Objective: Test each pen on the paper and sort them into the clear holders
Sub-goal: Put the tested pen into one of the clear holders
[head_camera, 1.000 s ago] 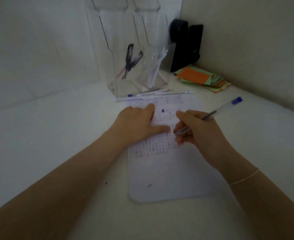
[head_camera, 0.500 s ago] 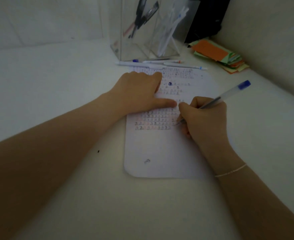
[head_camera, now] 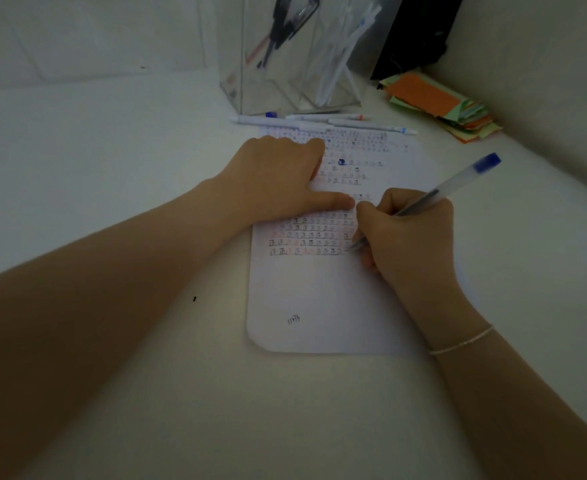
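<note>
The right hand is closed in a writing grip around a clear pen, fingers pinched low on the barrel just above the tip, which meets the paper at the end of the lowest row of marks. The blue cap end angles up and away behind the knuckles. A pen like this is light, stiff and smooth-sided, so a pinch close to the tip should give the best control, and only gentle pressure is needed to see whether it marks.

Just left of that hand, the left hand lies flat and open on the sheet, thumb stretched toward the pen, holding nothing but pinning the thin, easily shifted paper.

Beyond both hands, several loose pens lie along the top edge of the paper. Further out stand the clear holders, which probably hold dark pens on the left and white ones on the right, though the dim view blurs them. To the far right sits a stack of coloured notes.
</note>
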